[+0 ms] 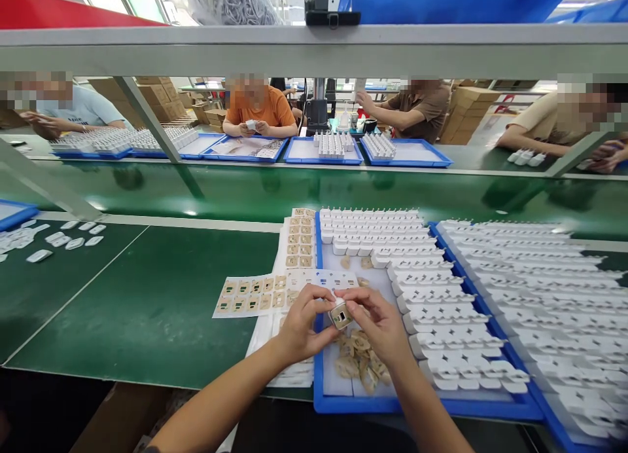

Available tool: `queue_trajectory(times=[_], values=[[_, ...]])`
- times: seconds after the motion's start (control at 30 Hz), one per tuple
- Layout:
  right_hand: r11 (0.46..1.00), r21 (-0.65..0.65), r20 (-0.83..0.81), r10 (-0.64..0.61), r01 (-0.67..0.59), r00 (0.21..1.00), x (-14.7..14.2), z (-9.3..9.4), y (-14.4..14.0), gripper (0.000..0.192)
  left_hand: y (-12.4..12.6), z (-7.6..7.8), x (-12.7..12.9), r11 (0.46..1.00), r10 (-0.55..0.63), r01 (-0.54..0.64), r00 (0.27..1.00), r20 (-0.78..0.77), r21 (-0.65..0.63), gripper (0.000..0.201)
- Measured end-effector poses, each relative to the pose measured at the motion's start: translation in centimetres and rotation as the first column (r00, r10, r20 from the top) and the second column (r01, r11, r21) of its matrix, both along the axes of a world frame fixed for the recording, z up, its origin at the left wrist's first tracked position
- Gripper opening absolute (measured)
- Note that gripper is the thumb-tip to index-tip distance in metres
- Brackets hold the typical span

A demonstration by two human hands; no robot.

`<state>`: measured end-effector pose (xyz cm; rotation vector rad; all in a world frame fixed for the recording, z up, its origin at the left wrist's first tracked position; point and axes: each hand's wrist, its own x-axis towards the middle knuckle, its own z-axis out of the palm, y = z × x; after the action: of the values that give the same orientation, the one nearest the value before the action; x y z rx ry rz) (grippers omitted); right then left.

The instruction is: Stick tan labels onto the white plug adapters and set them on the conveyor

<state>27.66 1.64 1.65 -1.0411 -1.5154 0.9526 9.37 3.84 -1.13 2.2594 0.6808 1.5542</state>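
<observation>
Head view: no writing can be read on the parts or label sheets (pixel 255 294). Both hands meet over the blue tray (pixel 392 404), pinching one small white charger plug (pixel 339 313), its tan face tilted toward the camera. The left hand (pixel 304 325) and right hand (pixel 377 322) close fingertips on it, above loose peeled backings (pixel 360 364).
</observation>
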Motion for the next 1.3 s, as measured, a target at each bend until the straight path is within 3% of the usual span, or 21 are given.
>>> queue_trajectory(times=[0.1,0.17,0.23,0.3,0.4,0.5,0.57,0.7,0.8,0.87,0.9,1.0,1.1,1.2,1.3], values=[[0.967,0.251,0.207,-0.092,0.038,0.974,-0.1,-0.1,-0.3,0.015,-0.1,0.0,0.0,0.999,0.031,-0.031,0.999,-0.031,-0.016,0.036],[0.900,0.436,0.300,-0.165,0.018,0.940,-0.2,-0.1,-0.6,0.021,-0.1,0.0,0.0,0.997,0.060,-0.063,0.997,-0.052,-0.047,0.035],[0.855,0.518,0.338,-0.169,-0.033,0.926,0.0,0.2,-1.1,0.024,-0.1,0.0,0.0,0.989,0.070,-0.076,0.996,-0.048,-0.129,0.033],[0.866,0.499,0.292,-0.140,-0.027,0.946,0.7,0.6,-1.6,0.023,0.0,0.1,0.0,0.966,0.073,-0.075,0.997,-0.016,-0.246,0.032],[0.905,0.409,0.226,-0.230,0.122,0.947,2.5,0.7,-2.2,0.019,0.0,0.2,0.1,0.927,0.103,-0.080,0.994,0.044,-0.366,0.037],[0.956,0.285,0.537,-0.214,0.064,0.816,4.2,-0.3,-2.1,0.012,0.3,0.7,-0.1,0.909,0.148,-0.105,0.986,0.075,-0.403,0.045],[0.965,0.261,0.695,-0.213,0.036,0.686,4.8,-1.3,-1.7,0.022,0.8,1.4,-0.8,0.895,0.198,-0.141,0.976,0.095,-0.422,0.043],[0.944,0.323,0.769,-0.305,0.071,0.562,4.5,-1.7,-0.6,0.030,2.5,2.9,-5.0,0.844,0.391,-0.295,0.910,0.137,-0.448,0.033],[0.970,0.244,0.858,-0.222,0.013,0.463,3.7,-0.4,0.4,0.026,4.1,2.9,-10.7,0.724,0.572,-0.470,0.819,0.058,-0.505,0.035],[0.987,0.160,0.911,-0.140,-0.020,0.388,2.9,0.6,1.2,0.025,5.3,2.1,-15.2,0.560,0.694,-0.579,0.719,-0.047,-0.593,0.039],[0.990,0.140,0.921,-0.117,-0.036,0.373,2.3,1.0,1.6,0.025,5.9,1.5,-17.5,0.502,0.728,-0.603,0.681,-0.074,-0.620,0.040],[0.979,0.156,0.897,-0.084,-0.132,0.435,-0.2,1.7,2.9,0.024,7.1,-0.3,-23.2,0.366,0.787,-0.657,0.597,-0.158,-0.659,0.041],[0.950,0.150,0.864,0.010,-0.275,0.504,-3.4,1.6,4.3,0.026,7.4,-1.7,-26.7,0.243,0.821,-0.719,0.510,-0.256,-0.651,0.037],[0.921,0.138,0.845,0.082,-0.364,0.529,-6.0,1.0,5.8,0.024,7.2,-2.3,-28.1,0.165,0.834,-0.769,0.443,-0.329,-0.618,0.037],[0.908,0.128,0.832,0.121,-0.399,0.542,-7.3,-0.1,6.7,0.025,6.8,-1.9,-27.6,0.176,0.844,-0.816,0.413,-0.342,-0.550,0.045]])
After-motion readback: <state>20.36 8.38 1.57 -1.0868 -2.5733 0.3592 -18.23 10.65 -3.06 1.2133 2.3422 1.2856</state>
